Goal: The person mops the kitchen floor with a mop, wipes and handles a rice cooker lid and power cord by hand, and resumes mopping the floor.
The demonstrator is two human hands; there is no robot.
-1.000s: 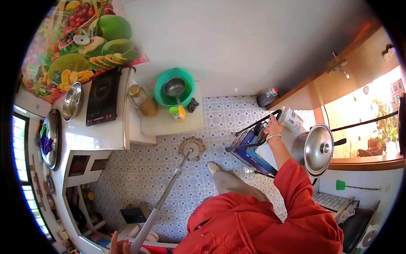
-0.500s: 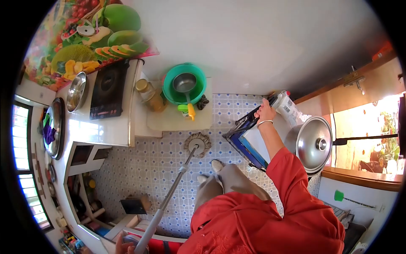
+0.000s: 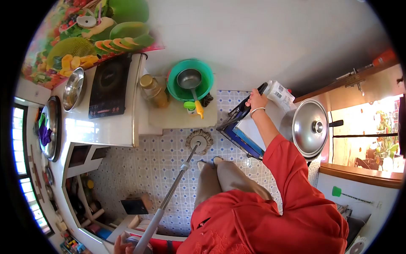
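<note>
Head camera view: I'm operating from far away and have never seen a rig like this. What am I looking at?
There is no robot here: a person works bare-handed, and the camera on their head looks down past the red top. The right hand grips the black rack. The left hand is at the mop handle; its grip is partly cut off. The counter bears a black cooktop and a steel bowl. The green basin holds a small pan.
</note>
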